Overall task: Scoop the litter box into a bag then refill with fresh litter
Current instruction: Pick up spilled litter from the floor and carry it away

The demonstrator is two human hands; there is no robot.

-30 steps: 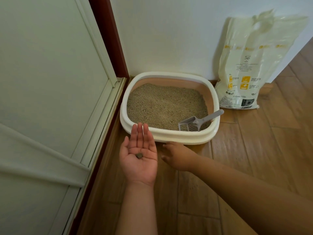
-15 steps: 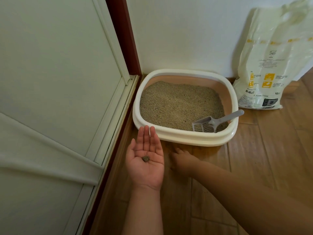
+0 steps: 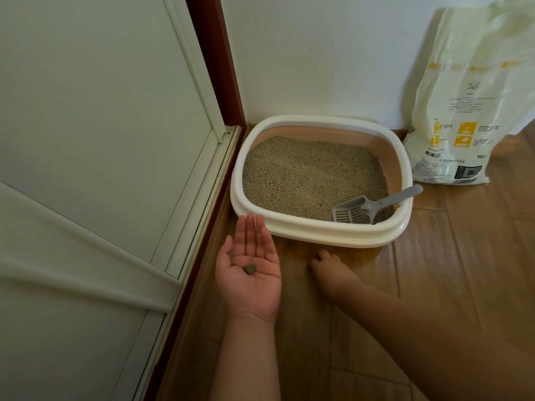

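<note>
- so far, judging by how things lie, the job looks late or in a tidy-up step — the litter box [image 3: 321, 180] sits in the corner against the wall, filled fairly evenly with pale litter [image 3: 312, 175], and no waste bag shows in view.
- whether the scooping and the refill are both done cannot be told from this view; the level surface hints at it, nothing more.
- the grey scoop [image 3: 373, 206] lies inside the box at its near right corner, slotted head down on the litter, handle propped over the rim — nobody is holding it.
- the left hand [image 3: 250, 273] is held palm up and flat, fingers straight, just in front of the box; a small dark clump [image 3: 249, 268] rests loose in the palm.
- the right hand [image 3: 330, 270] is low on the wooden floor [image 3: 463, 270] just before the box, fingers bent down toward the boards; whether it pinches anything cannot be told.
- a small dark crumb [image 3: 290, 245] lies on the floor between the hands, close to the box's front wall; picking up such strays seems to be what is left.
- the litter bag [image 3: 469, 111] leans on the wall to the right of the box; it carries yellow squares, a dark code patch and small print too blurred to read.
</note>
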